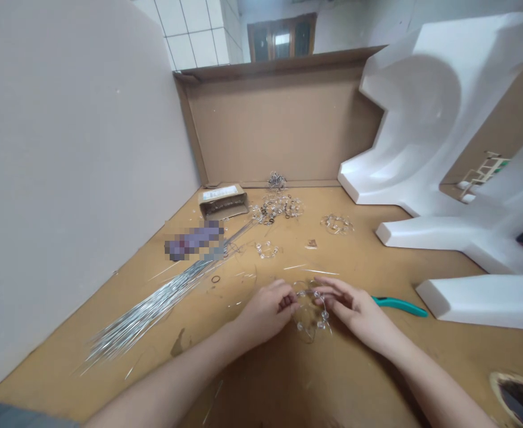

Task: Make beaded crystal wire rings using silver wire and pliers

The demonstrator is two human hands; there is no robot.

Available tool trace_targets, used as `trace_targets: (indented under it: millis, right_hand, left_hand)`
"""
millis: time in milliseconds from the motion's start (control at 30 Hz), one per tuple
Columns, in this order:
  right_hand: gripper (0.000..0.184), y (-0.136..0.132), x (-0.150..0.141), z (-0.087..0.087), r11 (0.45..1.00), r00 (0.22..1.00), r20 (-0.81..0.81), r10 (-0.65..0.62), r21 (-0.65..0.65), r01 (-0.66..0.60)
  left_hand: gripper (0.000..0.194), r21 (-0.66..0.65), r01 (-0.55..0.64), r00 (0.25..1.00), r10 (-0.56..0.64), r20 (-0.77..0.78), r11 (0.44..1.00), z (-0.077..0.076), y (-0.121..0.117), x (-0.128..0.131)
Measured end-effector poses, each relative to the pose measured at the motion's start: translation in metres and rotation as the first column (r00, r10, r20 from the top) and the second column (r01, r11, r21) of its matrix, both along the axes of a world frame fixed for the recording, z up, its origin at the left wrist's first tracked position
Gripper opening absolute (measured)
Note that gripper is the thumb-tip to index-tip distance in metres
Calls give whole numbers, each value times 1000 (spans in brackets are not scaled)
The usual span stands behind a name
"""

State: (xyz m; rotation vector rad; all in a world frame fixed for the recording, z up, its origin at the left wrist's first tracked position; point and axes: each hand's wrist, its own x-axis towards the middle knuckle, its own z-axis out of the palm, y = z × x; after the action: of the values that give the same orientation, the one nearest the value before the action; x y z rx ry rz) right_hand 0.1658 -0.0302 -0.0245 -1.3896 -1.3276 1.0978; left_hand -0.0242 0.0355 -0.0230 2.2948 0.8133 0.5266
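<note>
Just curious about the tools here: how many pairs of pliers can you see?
1: the teal-handled pliers on the table, their far end hidden under the right hand. Others may be hidden.

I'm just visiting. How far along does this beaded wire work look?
Done: a few loops of silver wire strung with clear beads lie on the tan board. In hand: the left hand and right hand hold another clear-beaded wire ring. Left: a long bundle of straight silver wires looks unworked.

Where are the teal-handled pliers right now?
In the head view, the teal-handled pliers lie on the tan table, partly hidden behind the right hand, just left of a white foam block.
</note>
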Motion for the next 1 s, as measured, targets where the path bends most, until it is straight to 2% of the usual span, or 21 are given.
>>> trace_targets:
  millis: [167, 300, 533, 700, 867, 1000]
  right_hand:
    - [26, 1, 0, 5, 998, 998, 18, -61, -14, 62]
    - [24, 2, -2, 5, 997, 997, -3, -82, -10, 82]
    - [23, -2, -3, 9, 994, 995, 8, -100, -51, 100]
    - [28, -1, -3, 14, 992, 989, -96, -109, -71, 103]
    - [30, 0, -3, 12, 990, 976, -182, -122, -88, 108]
    - [30, 0, -1, 11, 990, 987, -117, -106, -109, 93]
  left_hand:
    - [9, 121, 69, 997, -64, -42, 990, 6, -8, 1]
    - [8, 161, 88, 995, -78, -66, 983, 10, -15, 1]
    - [6, 178, 48, 998, -42, -40, 983, 6, -16, 2]
    - [6, 175, 47, 998, -40, -42, 983, 9, -17, 2]
    - [7, 193, 79, 995, -66, -72, 978, 10, -15, 1]
    - [7, 202, 107, 988, -83, -127, 973, 8, -13, 1]
